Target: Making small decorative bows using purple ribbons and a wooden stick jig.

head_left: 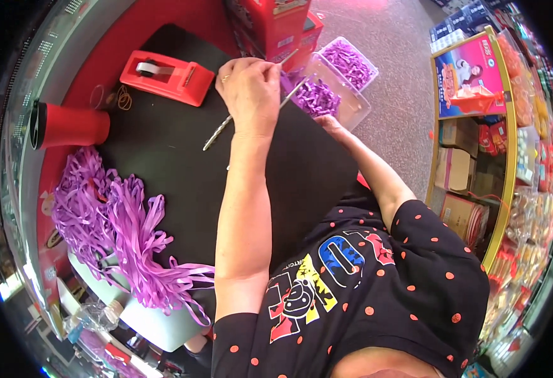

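My left hand [249,85] is raised over the far part of the black tabletop, its fingers closed in a pinch. A thin silvery twisted rod [218,133] passes under it, with one end sticking out toward me. A second thin rod [294,91] shows on its right side; whether the two join is hidden. A bit of purple ribbon lies beside the fingertips. My right hand [332,125] is at the table's right edge, fingers drawn together against a clear plastic box [354,113] of cut purple ribbon pieces [317,97]. What those fingers hold is hidden.
A red tape dispenser [191,83] lies at the far left, near rubber bands [124,98] and a red cup [78,126]. Long purple ribbons [131,233] heap over the left edge. Beyond stand another ribbon-filled box [352,63] and red cartons [270,28]. Shelves [500,145] line the right.
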Demonstrator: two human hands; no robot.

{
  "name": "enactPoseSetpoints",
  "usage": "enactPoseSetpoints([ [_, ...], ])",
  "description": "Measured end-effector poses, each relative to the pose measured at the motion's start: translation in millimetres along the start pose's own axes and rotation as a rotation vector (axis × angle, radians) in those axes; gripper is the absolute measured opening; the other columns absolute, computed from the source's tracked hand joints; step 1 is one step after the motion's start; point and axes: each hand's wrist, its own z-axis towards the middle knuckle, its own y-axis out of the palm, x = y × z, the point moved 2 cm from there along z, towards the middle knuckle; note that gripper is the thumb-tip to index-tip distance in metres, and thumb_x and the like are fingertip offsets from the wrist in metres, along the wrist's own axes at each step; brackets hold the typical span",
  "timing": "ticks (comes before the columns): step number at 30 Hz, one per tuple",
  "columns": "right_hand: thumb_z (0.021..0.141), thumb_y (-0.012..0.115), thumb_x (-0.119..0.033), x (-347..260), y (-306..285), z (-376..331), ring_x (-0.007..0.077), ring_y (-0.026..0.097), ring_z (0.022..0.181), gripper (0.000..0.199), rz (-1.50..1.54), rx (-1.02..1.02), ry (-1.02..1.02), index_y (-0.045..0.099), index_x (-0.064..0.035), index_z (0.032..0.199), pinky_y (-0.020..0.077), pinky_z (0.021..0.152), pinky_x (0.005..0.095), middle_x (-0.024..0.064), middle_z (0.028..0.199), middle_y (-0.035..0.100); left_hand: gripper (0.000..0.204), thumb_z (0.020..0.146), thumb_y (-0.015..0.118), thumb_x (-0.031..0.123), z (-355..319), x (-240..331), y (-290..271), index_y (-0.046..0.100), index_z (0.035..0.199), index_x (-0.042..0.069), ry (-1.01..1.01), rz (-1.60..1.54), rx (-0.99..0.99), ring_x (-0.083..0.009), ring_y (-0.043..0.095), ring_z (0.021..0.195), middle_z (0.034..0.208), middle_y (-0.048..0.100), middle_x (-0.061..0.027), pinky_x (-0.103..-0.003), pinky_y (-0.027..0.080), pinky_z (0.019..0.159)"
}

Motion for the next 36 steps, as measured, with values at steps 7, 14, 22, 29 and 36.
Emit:
enactPoseSetpoints([
  [7,0.084,0.061,-0.008,-20.5,26.0,-70.9,0.0234,0.059,0.083,0.012,-0.096,0.179,-0.504,0.057,-0.0045,0.095,0.0483,0.073,0.0344,0.0114,0.094,0.059,0.01,0.075,0.072,0.02,-2.9,0.2,-4.7,0.072,0.074,0.01,-0.01,0.042,-0.003,-0.0246,0.054,0.099,0.085,0.066,0.0002,-0.04,0.038,0.091],
  [14,0.082,0.065,-0.006,-68.8,-3.3,-133.3,0.0264,0.058,0.097,0.014,-0.316,-0.009,-0.595,0.063,-0.003,0.095,0.0478,0.083,0.0346,0.0127,0.106,0.055,0.014,0.077,0.071,0.024,-4.2,-0.3,-7.9,0.072,0.077,0.01,-0.005,0.057,-0.06,-0.0249,0.053,0.101,0.089,0.066,-0.0005,-0.039,0.038,0.091],
  [22,0.077,0.073,-0.017,-83.9,-38.5,-182.0,0.0237,0.053,0.101,0.015,-0.325,0.153,-0.532,0.071,-0.007,0.088,0.044,0.087,0.0354,0.0084,0.106,0.057,0.013,0.076,0.072,0.02,0.2,1.2,-5.3,0.072,0.078,0.007,0.0,0.048,-0.051,-0.0245,0.056,0.095,0.087,0.068,-0.0022,-0.035,0.043,0.085],
  [29,0.064,0.079,-0.011,-156.7,-36.4,-259.3,0.0237,0.056,0.089,0.017,-0.533,0.341,-0.845,0.071,-0.0087,0.079,0.0448,0.077,0.0337,0.0081,0.107,0.067,0.014,0.077,0.071,0.021,1.1,-1.4,-4.8,0.072,0.079,0.007,-0.002,0.03,-0.051,-0.0248,0.056,0.096,0.088,0.068,-0.0024,-0.036,0.043,0.086],
  [36,0.068,0.077,-0.004,-162.3,-30.4,-267.8,0.0201,0.058,0.075,0.023,-0.306,0.195,-0.84,0.069,-0.0047,0.09,0.0467,0.069,0.0291,0.0051,0.089,0.069,0.016,0.078,0.07,0.022,-2.6,-4.6,-6.9,0.072,0.079,0.007,-0.032,0.009,-0.067,-0.0252,0.054,0.101,0.09,0.068,-0.0021,-0.038,0.039,0.091],
])
